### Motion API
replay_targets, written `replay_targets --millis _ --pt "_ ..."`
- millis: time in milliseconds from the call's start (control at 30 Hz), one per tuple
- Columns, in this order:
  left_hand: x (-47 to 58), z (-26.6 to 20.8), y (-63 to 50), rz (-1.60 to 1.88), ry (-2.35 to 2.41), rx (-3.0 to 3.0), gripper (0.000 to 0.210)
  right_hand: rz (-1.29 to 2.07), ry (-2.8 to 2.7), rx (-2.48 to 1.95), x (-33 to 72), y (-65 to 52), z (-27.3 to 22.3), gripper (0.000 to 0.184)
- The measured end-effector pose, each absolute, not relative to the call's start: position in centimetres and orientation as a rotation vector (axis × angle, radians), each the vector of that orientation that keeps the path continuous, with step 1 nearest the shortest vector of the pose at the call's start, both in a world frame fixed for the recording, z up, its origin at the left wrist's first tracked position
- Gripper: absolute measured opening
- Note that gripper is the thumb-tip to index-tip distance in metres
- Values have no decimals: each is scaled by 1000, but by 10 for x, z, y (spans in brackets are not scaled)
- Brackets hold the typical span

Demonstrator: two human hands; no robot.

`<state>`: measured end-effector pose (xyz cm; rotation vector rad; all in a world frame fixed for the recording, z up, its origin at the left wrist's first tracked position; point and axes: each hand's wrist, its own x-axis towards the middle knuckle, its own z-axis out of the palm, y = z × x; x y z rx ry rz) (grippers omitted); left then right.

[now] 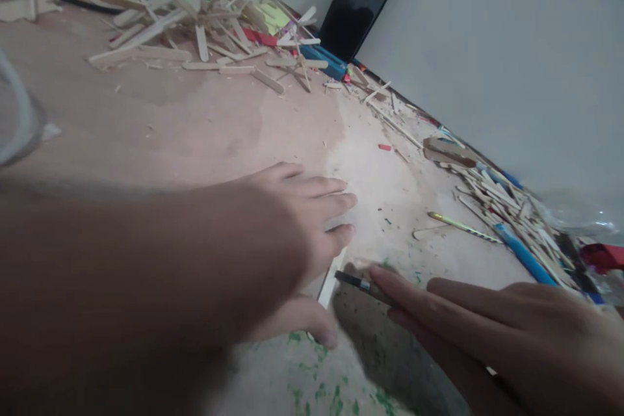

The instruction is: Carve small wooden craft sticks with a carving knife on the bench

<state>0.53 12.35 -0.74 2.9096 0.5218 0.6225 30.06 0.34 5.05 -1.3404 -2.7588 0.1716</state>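
Observation:
A narrow pale wooden stick [330, 284] lies on the tabletop. My left hand [312, 221] rests over it, fingers stretched out and apart, with the thumb near the stick's lower end. Parts of the stick are hidden beneath this hand. From the right, my right hand [453, 318] closes around a craft knife [351, 280], index finger extended along its handle. The knife's dark blade tip meets the stick's edge, between my left thumb and fingers. Most of the handle is covered by my right hand.
Loose craft sticks [160, 29] pile up at the back left. Along the wall [511, 45] lie more sticks [507, 198], a blue tube-like item [524, 253] and a yellow patterned pencil-like rod [463, 227]. A small red piece [385, 147] and green marks dot the table.

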Motion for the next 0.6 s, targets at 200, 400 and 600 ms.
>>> replay_targets --millis 200,400,600 --pt "2 4 133 482 389 2966 77 288 -2672 -1271 298 -3 38 50" --pt "3 8 136 443 394 2989 75 326 -2622 -1257 291 3 35 45" --pt "5 2 128 500 468 2990 78 584 -2482 -1344 287 8 46 45"
